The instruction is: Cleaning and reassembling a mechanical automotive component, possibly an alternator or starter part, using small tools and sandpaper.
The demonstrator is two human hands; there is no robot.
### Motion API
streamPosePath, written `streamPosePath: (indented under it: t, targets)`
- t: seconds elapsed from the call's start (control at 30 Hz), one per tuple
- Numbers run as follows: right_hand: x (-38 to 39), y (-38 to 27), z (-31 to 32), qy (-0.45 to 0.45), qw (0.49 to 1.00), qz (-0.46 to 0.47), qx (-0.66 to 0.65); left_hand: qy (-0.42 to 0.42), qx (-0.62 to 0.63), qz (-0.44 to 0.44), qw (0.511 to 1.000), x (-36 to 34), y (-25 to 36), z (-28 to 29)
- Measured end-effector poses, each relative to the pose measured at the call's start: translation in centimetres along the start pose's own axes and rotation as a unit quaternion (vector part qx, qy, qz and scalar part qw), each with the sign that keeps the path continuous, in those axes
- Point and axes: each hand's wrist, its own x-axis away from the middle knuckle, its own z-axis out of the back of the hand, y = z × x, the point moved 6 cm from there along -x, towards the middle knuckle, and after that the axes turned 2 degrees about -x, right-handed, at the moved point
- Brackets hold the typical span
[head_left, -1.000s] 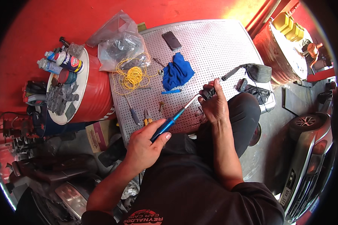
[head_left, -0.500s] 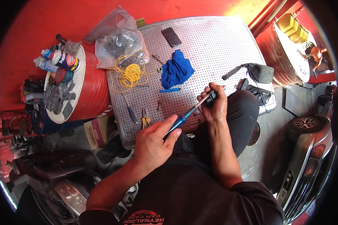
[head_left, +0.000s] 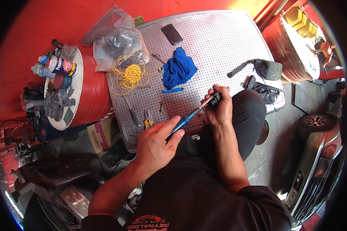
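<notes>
My left hand (head_left: 157,143) is closed around the blue handle of a screwdriver (head_left: 184,122), whose metal shaft points up and right. The shaft runs to a small black part (head_left: 214,100) gripped in my right hand (head_left: 223,111); the fingers hide most of the part, so its kind cannot be made out. Both hands are above the near edge of a perforated metal table (head_left: 216,42). To their left on the table lie yellow-handled pliers (head_left: 148,122), a second screwdriver (head_left: 134,116), a small brass-coloured piece (head_left: 162,106) and a blue pen-like item (head_left: 172,91).
A blue cloth (head_left: 179,69), tangled yellow wire (head_left: 129,77), a phone (head_left: 172,34) and a see-through plastic bag (head_left: 113,46) lie farther back. A black pouch (head_left: 268,70) is at the right. Drums with cans (head_left: 63,66) and yellow containers (head_left: 298,25) flank the table; a car (head_left: 316,165) stands right.
The view has shifted slightly, so the table and its things sit a little farther left and higher on the left side. Both hands keep their holds on the screwdriver and the black part.
</notes>
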Motion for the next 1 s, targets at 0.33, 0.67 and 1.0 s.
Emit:
streamPosePath:
  t: [0.33, 0.67, 1.0]
  targets:
    - [-0.3, -0.2, 0.4, 0.015, 1.0, 0.002, 0.012, 0.021, 0.009, -0.004, 1.0, -0.2, 0.1, -0.4]
    - [-0.3, -0.5, 0.9, 0.001, 1.0, -0.002, 0.01, 0.023, 0.05, -0.027, 0.998, -0.1, 0.4, -1.2]
    - [0.6, -1.1, 0.6, 0.003, 1.0, 0.011, -0.028, -0.148, 0.504, 0.309, 0.793, 0.6, -2.2, -3.9]
